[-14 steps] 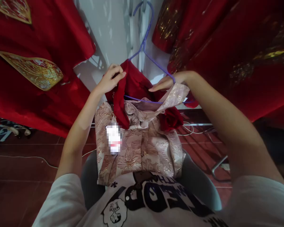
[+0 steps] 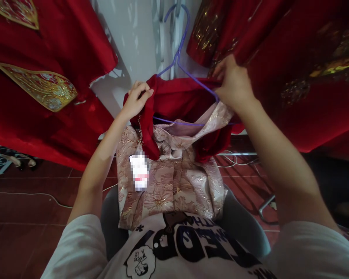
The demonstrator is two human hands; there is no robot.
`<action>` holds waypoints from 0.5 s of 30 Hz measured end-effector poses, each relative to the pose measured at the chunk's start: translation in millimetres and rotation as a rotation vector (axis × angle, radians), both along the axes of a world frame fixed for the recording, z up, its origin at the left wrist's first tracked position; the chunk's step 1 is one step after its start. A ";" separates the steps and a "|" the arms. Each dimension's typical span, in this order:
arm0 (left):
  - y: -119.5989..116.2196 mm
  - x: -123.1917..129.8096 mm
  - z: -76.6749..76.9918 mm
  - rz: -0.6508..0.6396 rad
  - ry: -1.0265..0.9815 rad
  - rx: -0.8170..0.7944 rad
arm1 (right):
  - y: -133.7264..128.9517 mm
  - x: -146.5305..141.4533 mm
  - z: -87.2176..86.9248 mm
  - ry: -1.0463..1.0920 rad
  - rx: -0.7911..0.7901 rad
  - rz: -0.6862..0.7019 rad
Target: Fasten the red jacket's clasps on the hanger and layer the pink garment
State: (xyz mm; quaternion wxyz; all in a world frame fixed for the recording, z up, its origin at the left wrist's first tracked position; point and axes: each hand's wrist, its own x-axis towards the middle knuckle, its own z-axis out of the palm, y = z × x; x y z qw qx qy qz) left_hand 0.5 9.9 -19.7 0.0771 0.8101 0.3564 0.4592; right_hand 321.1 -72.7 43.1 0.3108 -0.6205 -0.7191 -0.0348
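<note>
Since approx. half a sec ago the right hand (image 2: 234, 83) has been lifted from lying flat at the pink brocade lining (image 2: 174, 178) and is now pinched shut on the red garment (image 2: 182, 99) at the right shoulder of the purple hanger (image 2: 178, 50). The left hand (image 2: 136, 99) is kept clamped on the other red edge. The fabric is thus stretched across the hanger, w/ the garment hung between both hands over a grey chair (image 2: 244, 228), so the work appears further along
</note>
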 end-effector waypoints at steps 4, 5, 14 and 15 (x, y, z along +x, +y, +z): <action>1.6 3.7 -6.4 0.005 0.008 0.022 | -20.1 12.6 7.0 -0.069 -0.077 -0.228; 1.5 4.4 -7.2 0.005 0.010 0.025 | -23.0 17.1 6.9 -0.077 -0.100 -0.269; -4.5 7.8 -9.7 0.082 0.054 0.039 | -34.2 61.6 8.6 0.067 -0.188 -0.411; -6.8 8.8 -10.2 0.093 0.051 0.049 | -37.0 63.9 9.3 0.133 -0.229 -0.388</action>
